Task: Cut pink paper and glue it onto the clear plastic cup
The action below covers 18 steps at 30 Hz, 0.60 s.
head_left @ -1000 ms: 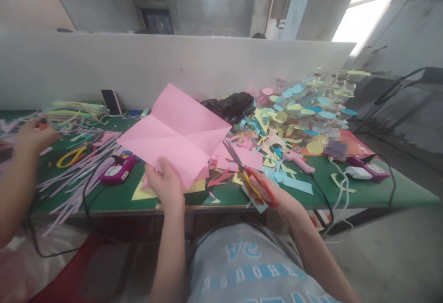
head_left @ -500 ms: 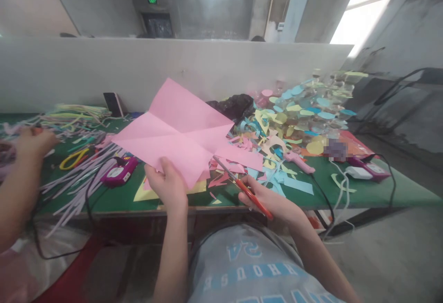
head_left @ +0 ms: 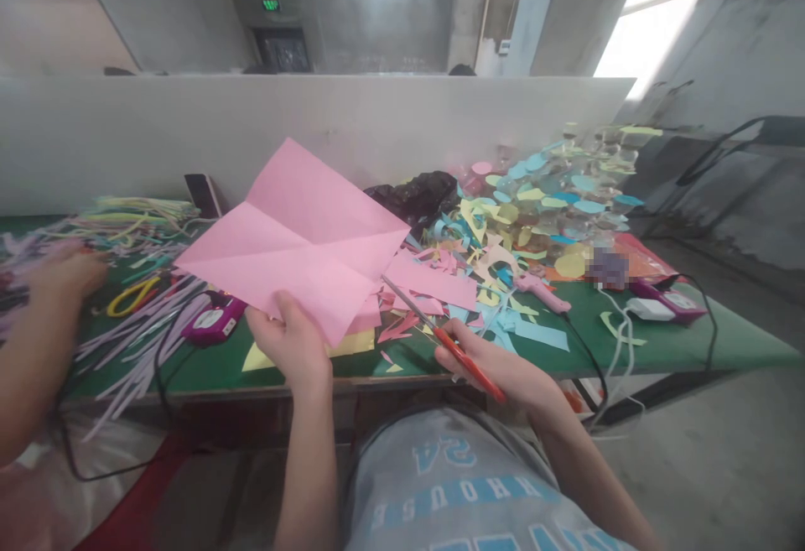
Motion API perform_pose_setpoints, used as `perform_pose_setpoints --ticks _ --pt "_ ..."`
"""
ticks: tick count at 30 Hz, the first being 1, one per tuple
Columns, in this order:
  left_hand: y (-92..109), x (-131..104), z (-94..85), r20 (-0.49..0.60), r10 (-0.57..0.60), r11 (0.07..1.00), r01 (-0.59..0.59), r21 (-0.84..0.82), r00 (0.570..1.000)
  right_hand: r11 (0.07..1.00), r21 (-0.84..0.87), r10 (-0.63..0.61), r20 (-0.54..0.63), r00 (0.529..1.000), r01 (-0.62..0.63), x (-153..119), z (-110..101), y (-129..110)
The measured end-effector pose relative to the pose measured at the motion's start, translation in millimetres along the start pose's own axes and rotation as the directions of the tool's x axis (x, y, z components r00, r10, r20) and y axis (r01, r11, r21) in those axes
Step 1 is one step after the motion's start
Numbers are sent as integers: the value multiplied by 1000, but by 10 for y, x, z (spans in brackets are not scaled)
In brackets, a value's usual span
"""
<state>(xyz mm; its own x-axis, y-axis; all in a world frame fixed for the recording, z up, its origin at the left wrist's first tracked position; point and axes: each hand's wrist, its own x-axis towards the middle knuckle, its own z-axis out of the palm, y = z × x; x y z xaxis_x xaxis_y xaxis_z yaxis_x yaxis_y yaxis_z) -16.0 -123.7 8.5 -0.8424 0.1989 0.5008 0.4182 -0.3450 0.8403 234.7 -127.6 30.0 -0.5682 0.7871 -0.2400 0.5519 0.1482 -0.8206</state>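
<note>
A large creased sheet of pink paper is pinched by its near edge in my left hand, held up over the table. My right hand grips a pair of scissors with orange handles. The scissor blades point up and left, their tips just right of the sheet's right-hand side. Under the sheet lie yellow paper and more pink paper. A pink paper strip rests on the scraps behind the blades.
Paper scraps and a black plastic bag lie behind. Plastic cups with coloured discs stand at right, near a pink glue gun. Lilac strips and a purple device lie left, beside another person's hand.
My left hand has moved the pink sheet left, away from the scissors. The pink strip beside it now shows more fully. The scissors have shifted only slightly.
</note>
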Motion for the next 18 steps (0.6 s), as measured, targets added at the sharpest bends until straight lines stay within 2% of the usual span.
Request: perform_pose_setpoints --ticks 8,12,18 --pt "-24 -26 15 26 4 1000 -3 -15 1000 995 30 -98 8 995 98 6 10 35" --pt "-21 -67 37 59 -18 1000 18 -5 998 994 53 -92 16 996 91 26 16 46" --pt "-17 -145 78 104 -29 1000 30 -2 994 982 185 -52 62 997 40 65 38 137"
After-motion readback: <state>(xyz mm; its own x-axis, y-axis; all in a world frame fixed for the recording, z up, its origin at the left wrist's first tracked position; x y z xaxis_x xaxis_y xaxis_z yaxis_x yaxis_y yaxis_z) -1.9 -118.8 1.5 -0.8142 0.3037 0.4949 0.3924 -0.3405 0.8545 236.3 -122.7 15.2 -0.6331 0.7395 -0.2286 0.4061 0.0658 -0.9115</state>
